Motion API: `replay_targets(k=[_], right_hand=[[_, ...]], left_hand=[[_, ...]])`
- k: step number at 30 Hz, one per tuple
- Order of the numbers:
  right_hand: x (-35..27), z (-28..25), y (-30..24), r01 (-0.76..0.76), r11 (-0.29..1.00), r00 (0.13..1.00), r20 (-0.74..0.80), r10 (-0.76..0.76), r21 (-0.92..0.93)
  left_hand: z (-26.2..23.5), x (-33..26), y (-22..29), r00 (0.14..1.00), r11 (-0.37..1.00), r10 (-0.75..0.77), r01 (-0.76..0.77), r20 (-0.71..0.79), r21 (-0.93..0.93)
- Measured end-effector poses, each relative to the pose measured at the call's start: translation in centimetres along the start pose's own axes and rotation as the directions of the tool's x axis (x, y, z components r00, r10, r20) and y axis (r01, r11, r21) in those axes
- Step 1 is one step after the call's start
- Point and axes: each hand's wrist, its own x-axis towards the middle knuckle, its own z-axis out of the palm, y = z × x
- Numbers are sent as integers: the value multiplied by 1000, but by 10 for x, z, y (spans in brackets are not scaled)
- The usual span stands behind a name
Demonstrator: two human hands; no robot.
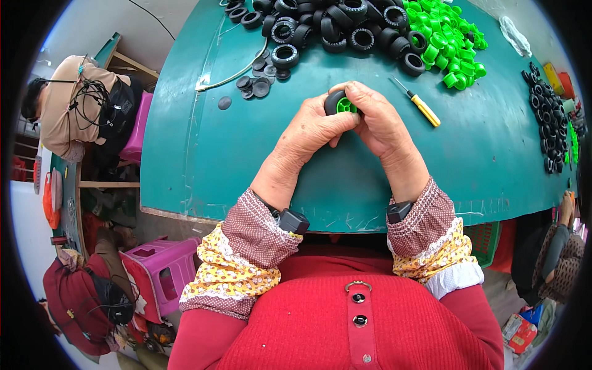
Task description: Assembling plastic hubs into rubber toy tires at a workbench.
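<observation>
Between my two hands, above the green tabletop, is a small black toy tire with a bright green wheel hub (pixel 346 105) set inside it. My left hand (pixel 312 126) closes on its left side, the thumb lying across the front below the hub. From the right, my right hand (pixel 377 118) grips the tire's upper and right edge. Part of the tire is hidden by the fingers. To the right of my hands lies a screwdriver (pixel 424 110) with a yellow handle, its thin shaft pointing up and left.
Black tires (pixel 333 28) lie heaped at the far side, beside a pile of green hubs (pixel 449 43). Flat black discs (pixel 261 87) and a pale cord (pixel 237 75) lie at far left. More tires (pixel 547 120) sit far right. People sit left and right; a pink stool (pixel 163 274) stands lower left.
</observation>
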Motion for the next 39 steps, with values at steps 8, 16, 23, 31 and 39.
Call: replay_targets(k=[8,16,23,31,39], right_hand=[[0,-3,1,28,1000,999,-32,-28,-2],[-1,4,-9,133,889,986,-32,-163,-438],[-5,16,-6,158,726,979,7,-206,-669],[3,-2,-2,205,763,965,-6,-264,-613],[-1,-1,-9,74,947,986,-121,-117,-312]], left_hand=[[7,1,1,999,998,38,-37,-21,58],[-8,5,-8,996,890,-18,-27,-93,-455],[-12,3,-7,999,718,-35,5,-29,-696],[-13,3,-5,941,964,95,-168,-324,-205],[-6,4,-2,933,968,35,-121,-357,-220]])
